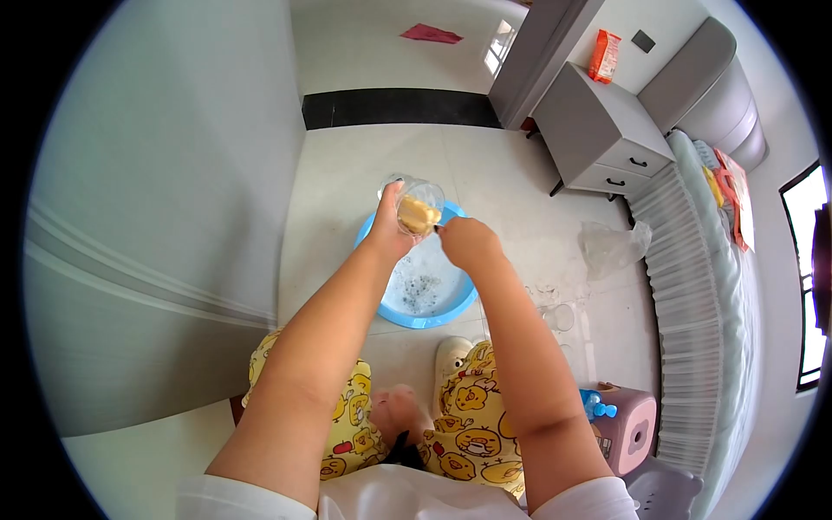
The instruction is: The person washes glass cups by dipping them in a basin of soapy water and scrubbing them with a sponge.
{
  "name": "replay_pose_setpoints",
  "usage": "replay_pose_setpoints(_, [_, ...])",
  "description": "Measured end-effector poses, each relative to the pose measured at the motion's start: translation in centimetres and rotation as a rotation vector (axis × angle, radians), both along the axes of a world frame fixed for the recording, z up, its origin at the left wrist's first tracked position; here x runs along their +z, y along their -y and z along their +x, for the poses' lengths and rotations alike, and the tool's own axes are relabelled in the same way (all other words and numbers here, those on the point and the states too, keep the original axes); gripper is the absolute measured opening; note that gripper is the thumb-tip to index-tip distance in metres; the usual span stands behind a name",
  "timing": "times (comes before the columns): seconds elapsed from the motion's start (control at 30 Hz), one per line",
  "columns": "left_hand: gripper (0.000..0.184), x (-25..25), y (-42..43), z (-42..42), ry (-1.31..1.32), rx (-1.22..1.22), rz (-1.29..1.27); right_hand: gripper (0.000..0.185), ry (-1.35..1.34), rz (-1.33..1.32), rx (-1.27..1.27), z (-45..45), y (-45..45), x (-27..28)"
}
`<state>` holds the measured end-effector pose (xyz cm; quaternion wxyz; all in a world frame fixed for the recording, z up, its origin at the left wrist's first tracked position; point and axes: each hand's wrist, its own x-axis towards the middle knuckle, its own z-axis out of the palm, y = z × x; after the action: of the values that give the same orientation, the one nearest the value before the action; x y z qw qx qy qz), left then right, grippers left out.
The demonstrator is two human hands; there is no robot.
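Observation:
My left hand [390,227] is wrapped round a clear glass [425,189], which lies tilted above a blue basin [419,322]. A pale yellow sponge brush [417,217] is in the glass, seen through its wall. Beside the glass mouth, my right hand [470,243] is closed on the brush's handle, of which only a short dark piece shows. Foamy water [422,282] fills the basin beneath both hands.
Other clear glassware [562,317] stands on the wet floor to the right, near a plastic bag [614,246]. A pink stool [631,431] and a bed [685,321] line the right side. A grey nightstand [598,130] stands at the back, a grey panel [165,191] at left.

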<state>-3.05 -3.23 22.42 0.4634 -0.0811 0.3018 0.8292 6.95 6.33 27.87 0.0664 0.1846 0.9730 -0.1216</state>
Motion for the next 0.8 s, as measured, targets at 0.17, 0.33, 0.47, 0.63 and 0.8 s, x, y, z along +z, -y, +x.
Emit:
replay_pose_setpoints(0.17, [0.069,0.4,-0.3,-0.7,-0.102,0.060,-0.188,0.029,0.050,0.021,-0.086,1.6,-3.0,2.1])
replay_pose_setpoints(0.33, [0.077,1.1,-0.2,-1.1,-0.364,0.210,-0.481,0.035,0.080,-0.056,-0.186,3.8,-5.2,2.4])
replay_pose_setpoints(0.47, [0.078,1.6,-0.5,-0.9,-0.659,0.270,-0.479,0.034,0.119,-0.033,-0.277,3.7,-6.5,0.0])
replay_pose_setpoints(0.63, [0.081,2.0,-1.1,-0.3,-0.799,0.256,-0.397,0.031,0.143,-0.102,-0.302,2.6,-7.1,-2.9])
replay_pose_setpoints(0.8, [0.084,1.4,-1.0,-0.1,-0.873,0.243,-0.389,0.030,0.197,-0.141,-0.287,2.2,-6.9,-3.7])
